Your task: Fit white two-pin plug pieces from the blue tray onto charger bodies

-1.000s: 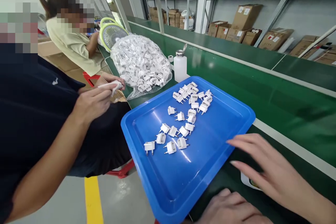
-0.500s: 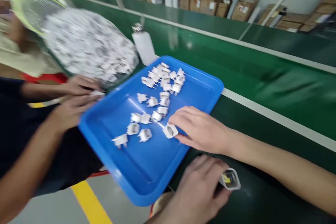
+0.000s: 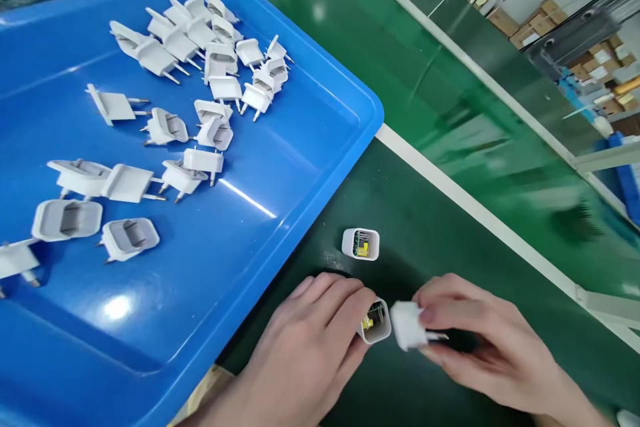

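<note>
Our left hand point(image 3: 310, 340) grips an open charger shell point(image 3: 376, 321), mouth facing the plug cap point(image 3: 407, 324) pinched in our right hand point(image 3: 480, 347), aligned just right of the blue tray point(image 3: 320, 167) on the desk point(image 3: 450, 240).

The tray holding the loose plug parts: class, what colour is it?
Bright blue. The tray shows clearly in the head view, with white plug parts scattered on it.

I count two open charger housings point(image 3: 361, 244), one plug cap point(image 3: 407, 325) in my hands, and one blue tray point(image 3: 320, 147) holding some twenty plug caps.
</note>
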The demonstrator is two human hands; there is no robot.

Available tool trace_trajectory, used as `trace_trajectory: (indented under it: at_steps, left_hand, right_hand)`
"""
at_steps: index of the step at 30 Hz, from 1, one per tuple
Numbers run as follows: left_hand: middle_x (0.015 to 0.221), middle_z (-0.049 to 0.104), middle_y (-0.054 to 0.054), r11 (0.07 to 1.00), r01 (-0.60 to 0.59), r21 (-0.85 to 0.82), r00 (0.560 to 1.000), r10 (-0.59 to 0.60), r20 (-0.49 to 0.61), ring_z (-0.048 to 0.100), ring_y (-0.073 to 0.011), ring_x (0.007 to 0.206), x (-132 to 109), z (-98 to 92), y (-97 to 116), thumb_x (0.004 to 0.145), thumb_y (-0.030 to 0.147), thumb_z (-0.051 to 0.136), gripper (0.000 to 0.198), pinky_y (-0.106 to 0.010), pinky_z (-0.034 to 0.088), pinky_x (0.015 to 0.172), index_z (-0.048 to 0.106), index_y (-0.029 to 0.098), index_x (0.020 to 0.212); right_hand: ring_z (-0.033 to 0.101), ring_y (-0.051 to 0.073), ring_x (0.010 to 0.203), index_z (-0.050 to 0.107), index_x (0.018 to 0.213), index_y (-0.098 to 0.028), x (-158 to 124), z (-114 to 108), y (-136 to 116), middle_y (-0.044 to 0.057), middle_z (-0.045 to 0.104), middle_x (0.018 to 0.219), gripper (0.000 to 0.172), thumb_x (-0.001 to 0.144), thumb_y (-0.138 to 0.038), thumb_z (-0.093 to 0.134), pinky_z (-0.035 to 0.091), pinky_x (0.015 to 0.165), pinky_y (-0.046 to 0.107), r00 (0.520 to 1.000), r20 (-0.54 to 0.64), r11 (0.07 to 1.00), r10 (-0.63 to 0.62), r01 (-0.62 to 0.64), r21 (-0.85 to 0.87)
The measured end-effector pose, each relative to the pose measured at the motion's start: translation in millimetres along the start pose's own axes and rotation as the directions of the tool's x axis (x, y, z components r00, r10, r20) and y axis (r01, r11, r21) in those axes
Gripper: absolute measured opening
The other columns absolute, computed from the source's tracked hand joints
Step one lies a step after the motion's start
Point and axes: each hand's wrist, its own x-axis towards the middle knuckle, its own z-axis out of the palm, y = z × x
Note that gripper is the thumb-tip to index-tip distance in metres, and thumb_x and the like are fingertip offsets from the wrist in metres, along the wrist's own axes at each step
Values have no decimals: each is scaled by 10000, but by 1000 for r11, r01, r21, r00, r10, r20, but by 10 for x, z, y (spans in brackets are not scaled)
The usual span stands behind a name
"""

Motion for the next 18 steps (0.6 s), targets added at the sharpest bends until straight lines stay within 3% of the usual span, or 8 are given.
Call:
trace_trajectory:
  at_steps: [5,11,14,16,18]
  left_hand:
    - [1103,670,-35,990,-21,138,1000,22,-5,596,-240,918,8,19,19,928,98,557,419,-415,519,829,548,201,1335]
    - [818,622,-10,970,-29,243,995,50,-81,538,-206,695,71,167,87,945,119,472,262,-380,385,670,584,141,1181]
    - [712,584,21,965,1,264,992,32,-123,501,-180,602,115,230,117,1038,217,492,118,-370,297,616,588,148,1053]
    - [688,583,31,963,12,269,989,28,-146,495,-173,576,122,240,123,1074,334,512,204,-370,283,613,577,151,1008]
    - [713,616,25,961,9,275,991,28,-132,521,-170,583,112,235,121,1088,384,489,268,-372,296,631,583,133,1078]
  right_hand:
    - [606,198,796,585,1191,-182,136,125,-77,67,632,982,259,998,-25,514,512,665,328,996,-5,980,-93,91,-178]
    - [618,145,645,466,1312,-217,138,292,-37,-16,629,855,337,1001,-116,549,508,588,262,983,-179,985,46,-74,-156]
    - [640,148,693,505,1318,-201,141,262,-4,15,670,944,289,1039,-138,547,525,643,273,985,-157,964,76,-112,-241]
    - [608,153,695,548,1262,-198,126,203,-14,21,656,928,241,1041,-99,550,500,623,282,988,-146,973,43,-74,-218]
    - [591,160,710,567,1242,-184,89,148,-67,31,634,912,262,1020,-46,568,502,617,287,990,-144,985,0,-25,-168]
